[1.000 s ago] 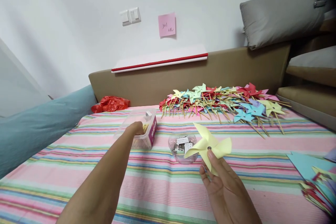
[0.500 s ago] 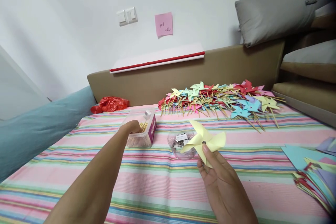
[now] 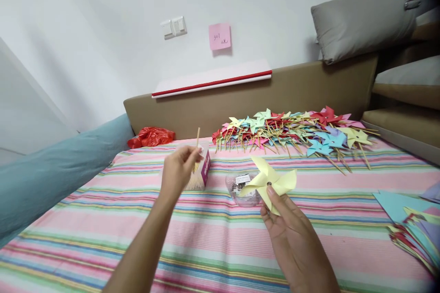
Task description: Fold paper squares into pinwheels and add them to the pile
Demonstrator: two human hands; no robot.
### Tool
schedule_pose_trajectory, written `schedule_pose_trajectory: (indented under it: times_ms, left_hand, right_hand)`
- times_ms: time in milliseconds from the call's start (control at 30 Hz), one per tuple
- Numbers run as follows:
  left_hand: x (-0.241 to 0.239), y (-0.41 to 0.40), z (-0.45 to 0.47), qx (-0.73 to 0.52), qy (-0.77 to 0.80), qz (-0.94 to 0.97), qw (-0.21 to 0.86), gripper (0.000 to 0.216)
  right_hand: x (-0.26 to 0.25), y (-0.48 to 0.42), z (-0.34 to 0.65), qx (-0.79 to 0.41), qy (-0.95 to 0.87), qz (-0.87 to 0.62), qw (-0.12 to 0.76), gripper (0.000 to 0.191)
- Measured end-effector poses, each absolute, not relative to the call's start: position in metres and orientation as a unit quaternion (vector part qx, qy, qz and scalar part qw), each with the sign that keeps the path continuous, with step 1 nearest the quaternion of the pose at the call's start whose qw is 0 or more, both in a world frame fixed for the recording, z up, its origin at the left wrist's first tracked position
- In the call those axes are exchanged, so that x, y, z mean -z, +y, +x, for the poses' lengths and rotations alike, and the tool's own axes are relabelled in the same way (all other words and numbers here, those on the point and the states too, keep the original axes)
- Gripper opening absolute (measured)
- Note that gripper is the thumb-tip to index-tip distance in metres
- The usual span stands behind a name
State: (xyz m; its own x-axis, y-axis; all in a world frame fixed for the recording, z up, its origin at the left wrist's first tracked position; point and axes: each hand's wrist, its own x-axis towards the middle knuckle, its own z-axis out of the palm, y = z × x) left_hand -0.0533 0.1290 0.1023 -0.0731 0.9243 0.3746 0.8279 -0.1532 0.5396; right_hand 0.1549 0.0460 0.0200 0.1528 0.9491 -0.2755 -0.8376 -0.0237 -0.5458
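Stick (image 3: 198,136) in the left hand (image 3: 177,167), yellow pinwheel (image 3: 275,178) in the right hand (image 3: 290,229), clear gap between

So going left to right: red plastic bag (image 3: 151,137) first, off on the far side of the striped cloth (image 3: 213,233), then the left hand. Thumb and fingertips are pinched on the stick, which pokes up out of the top of the grip. Its long axis is close to upright, top leaning a touch to the right, so it isn't pointing at the pinwheel at all. Can't really tell where the lower end stops, because the clear box (image 3: 206,169) with more sticks in it is right behind the hand.

Next along is the clear tub (image 3: 249,200) of small metal bits, sitting between box and pinwheel, and one yellow blade overlaps it from this angle.

Then the bit that matters imo: the pinwheel is off to the right of the left hand and a bit closer to the wearer, face turned up at the camera, dark stud (image 3: 269,183) in the middle. The right hand has it clamped, thumb in front just under the stud, fingers mostly hidden behind. Stick and stud are well apart, so I'd say that sideways gap plus the upright stick is the whole story here. Far right, loose paper sheets (image 3: 395,206), nearer the right hand but untouched
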Motion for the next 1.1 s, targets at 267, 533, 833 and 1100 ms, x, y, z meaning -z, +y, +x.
schedule_pose_trajectory:
  times_ms: [267, 533, 833, 1100]
  left_hand:
    - [-0.042, 0.025, 0.001, -0.537, 0.519, 0.560, 0.359, 0.031]
    - [-0.010, 0.022, -0.003, -0.529, 0.563, 0.504, 0.387, 0.034]
    - [-0.009, 0.011, -0.006, -0.563, 0.510, 0.438, 0.481, 0.030]
    - [0.009, -0.004, -0.028, -0.577, 0.468, 0.450, 0.495, 0.030]
  right_hand:
    - [-0.018, 0.042, 0.161, -0.650, -0.069, -0.281, 0.703, 0.035]
    - [-0.021, 0.043, 0.168, -0.635, -0.040, -0.294, 0.713, 0.030]
    - [-0.020, 0.034, 0.137, -0.690, -0.297, -0.244, 0.614, 0.026]
    - [-0.037, 0.014, 0.139, -0.645, -0.476, -0.226, 0.554, 0.010]
